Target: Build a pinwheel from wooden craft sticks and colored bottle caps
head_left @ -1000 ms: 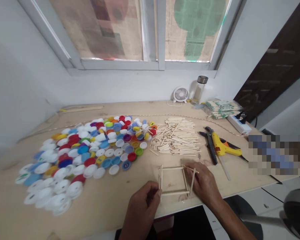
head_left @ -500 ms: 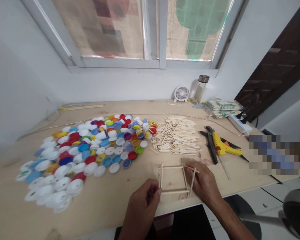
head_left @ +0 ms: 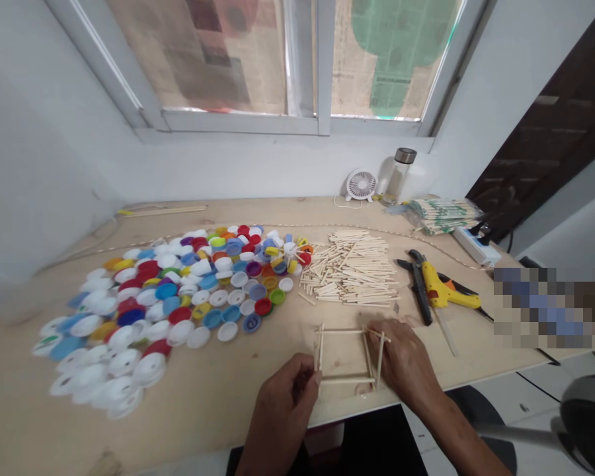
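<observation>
A small square frame of thin wooden sticks (head_left: 344, 355) lies near the front edge of the plywood table (head_left: 228, 390). My left hand (head_left: 282, 403) pinches the frame's left side at its near corner, fingers closed. My right hand (head_left: 406, 363) rests on the frame's right side, fingers curled round a loose stick (head_left: 379, 357) laid along that edge. A heap of loose sticks (head_left: 352, 268) lies just beyond the frame.
Many coloured and white bottle caps (head_left: 178, 297) spread over the table's left half. A yellow glue gun (head_left: 443, 291) and black pliers (head_left: 417, 284) lie to the right, with a power strip (head_left: 473, 244), stick bundles (head_left: 441, 215), a small fan (head_left: 361, 185) and a bottle (head_left: 399, 175) behind.
The loose stick in my right hand has swung from a slant to lie nearly parallel with the frame's right side. My left hand stays put.
</observation>
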A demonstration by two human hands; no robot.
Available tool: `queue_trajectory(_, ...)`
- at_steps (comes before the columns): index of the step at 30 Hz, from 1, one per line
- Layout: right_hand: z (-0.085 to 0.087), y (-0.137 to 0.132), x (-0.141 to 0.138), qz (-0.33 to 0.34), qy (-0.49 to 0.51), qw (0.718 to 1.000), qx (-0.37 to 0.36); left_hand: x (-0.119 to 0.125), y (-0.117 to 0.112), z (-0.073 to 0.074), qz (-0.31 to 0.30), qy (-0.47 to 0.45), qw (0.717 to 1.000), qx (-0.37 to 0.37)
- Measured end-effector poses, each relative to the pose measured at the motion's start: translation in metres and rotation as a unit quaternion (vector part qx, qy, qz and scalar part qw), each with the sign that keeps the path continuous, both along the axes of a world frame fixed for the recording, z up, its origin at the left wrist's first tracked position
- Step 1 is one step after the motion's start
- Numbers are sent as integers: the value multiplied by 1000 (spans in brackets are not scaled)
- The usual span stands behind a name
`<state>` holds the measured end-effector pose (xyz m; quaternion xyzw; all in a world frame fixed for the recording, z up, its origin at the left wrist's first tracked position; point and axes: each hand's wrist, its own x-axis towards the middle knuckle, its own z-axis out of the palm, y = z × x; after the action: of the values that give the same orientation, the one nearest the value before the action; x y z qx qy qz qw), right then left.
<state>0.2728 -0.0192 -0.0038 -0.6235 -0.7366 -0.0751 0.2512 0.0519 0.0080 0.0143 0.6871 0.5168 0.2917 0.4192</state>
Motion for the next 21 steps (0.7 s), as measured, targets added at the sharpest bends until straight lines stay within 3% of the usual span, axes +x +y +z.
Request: queue_trajectory(21,5,3,-3,-2,-60,997,-38,0,-1,3,2,-15,1000,-5)
